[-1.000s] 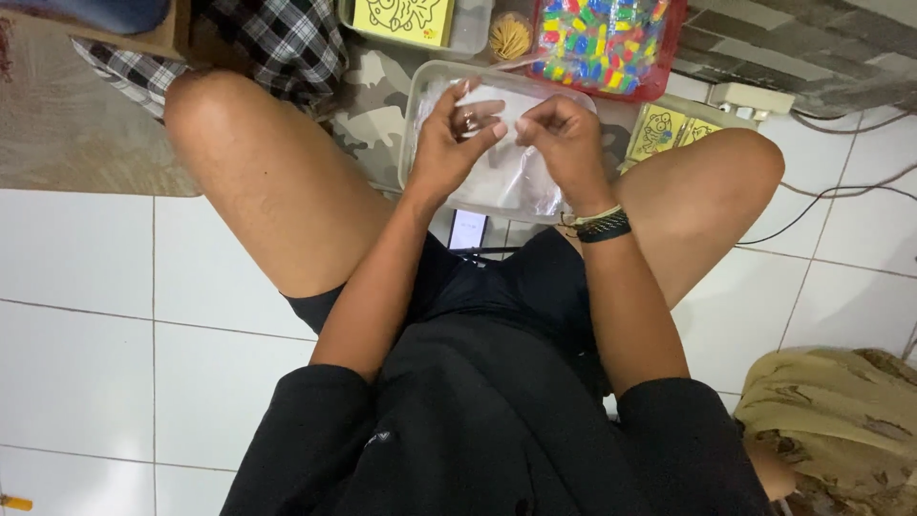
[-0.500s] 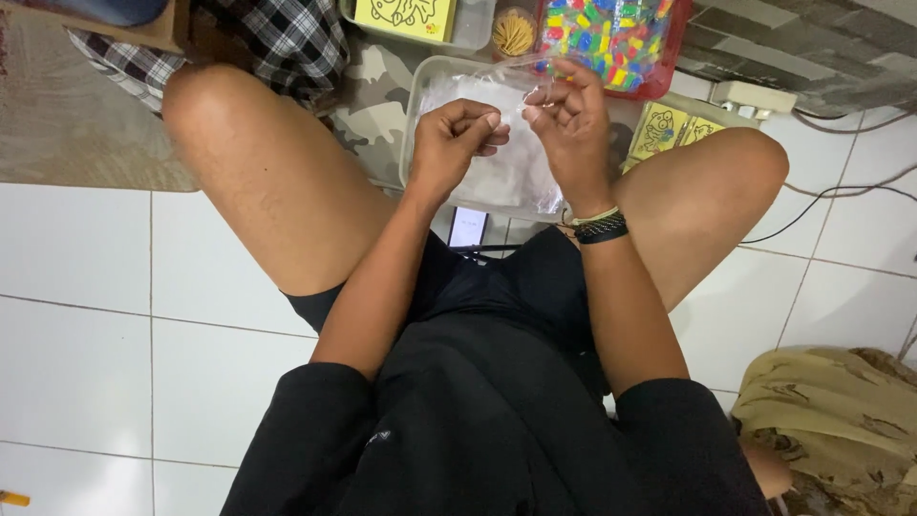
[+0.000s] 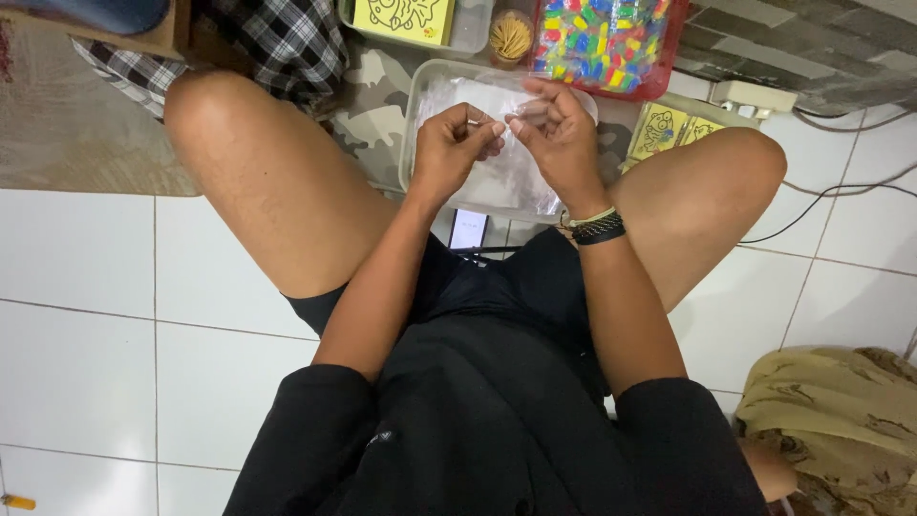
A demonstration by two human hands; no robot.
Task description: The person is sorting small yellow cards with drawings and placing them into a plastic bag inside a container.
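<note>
Person, seated, seen from above — clothing and accessories.

Top: black, short-sleeved; sleeves end above the elbows, forearms bare. A small pale mark sits low on the front of the fabric.

Shorts: black, short cut, thighs and knees bare.

Left hand [image 3: 457, 143]: no ring, watch or band visible.

Right hand [image 3: 559, 139]: wrist carries two bands side by side — a thin pale cord nearer the hand and a broader black braided bracelet [image 3: 598, 229] behind it.

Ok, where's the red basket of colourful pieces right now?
In the head view, the red basket sits at top centre-right on the floor, just beyond the clear plastic tray, right of the small round tub.
</note>
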